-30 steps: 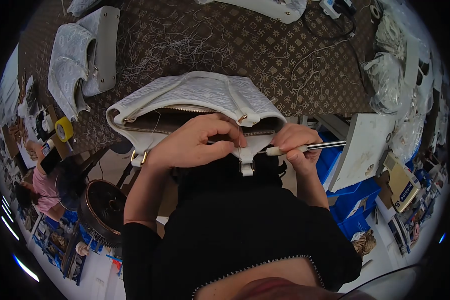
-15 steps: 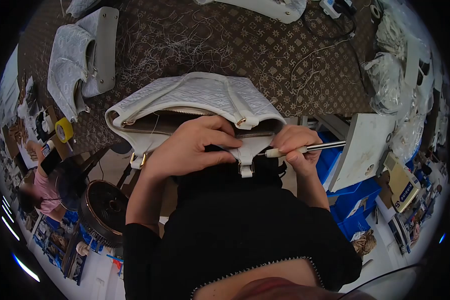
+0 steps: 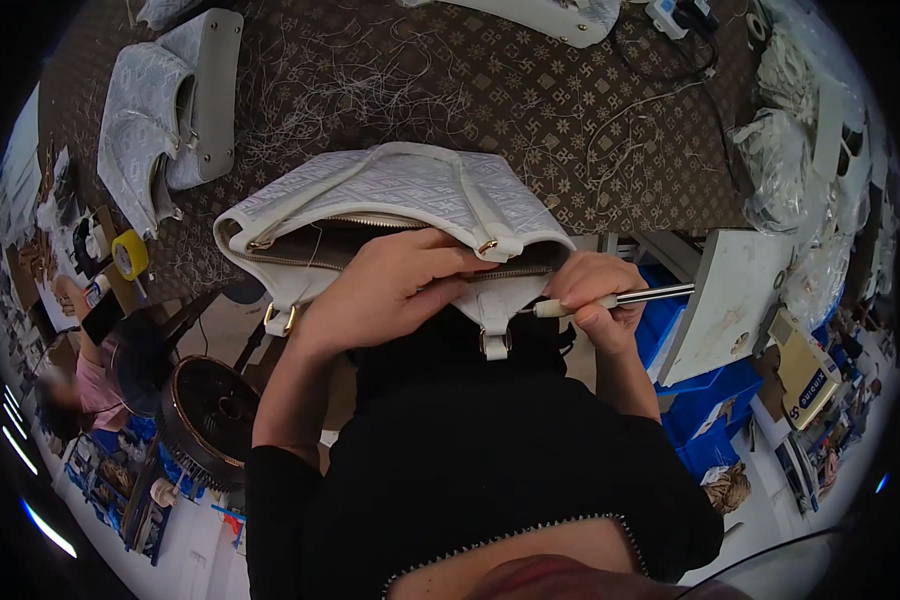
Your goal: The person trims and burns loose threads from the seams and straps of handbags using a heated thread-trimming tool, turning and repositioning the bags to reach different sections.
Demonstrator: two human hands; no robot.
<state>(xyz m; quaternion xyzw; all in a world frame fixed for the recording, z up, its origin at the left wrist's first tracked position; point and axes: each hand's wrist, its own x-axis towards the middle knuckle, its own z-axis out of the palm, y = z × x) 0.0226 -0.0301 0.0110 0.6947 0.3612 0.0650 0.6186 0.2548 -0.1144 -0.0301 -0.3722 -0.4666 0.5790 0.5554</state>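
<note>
A white patterned handbag (image 3: pixel 400 185) lies at the table's near edge, its zipped mouth open towards me. My left hand (image 3: pixel 385 290) is closed on the bag's near rim, fingers inside the mouth and thumb outside, left of a white strap tab with a gold buckle (image 3: pixel 494 340). My right hand (image 3: pixel 602 290) grips a pen-like tool (image 3: pixel 650 294) with a pale handle and a shiny metal shaft. Its thin tip points left, close beside the tab; whether it touches the bag I cannot tell.
Loose threads (image 3: pixel 370 85) litter the brown patterned table (image 3: pixel 530 110). Another white handbag (image 3: pixel 145 120) lies at the left. Plastic bags (image 3: pixel 775 165) and a white board (image 3: pixel 720 300) are at the right. A fan (image 3: pixel 210 410) and another person (image 3: pixel 95 380) are at lower left.
My left thumb has drawn back from the tab to the bag's rim, and the fingers have slid slightly right. The tool stays near the tab.
</note>
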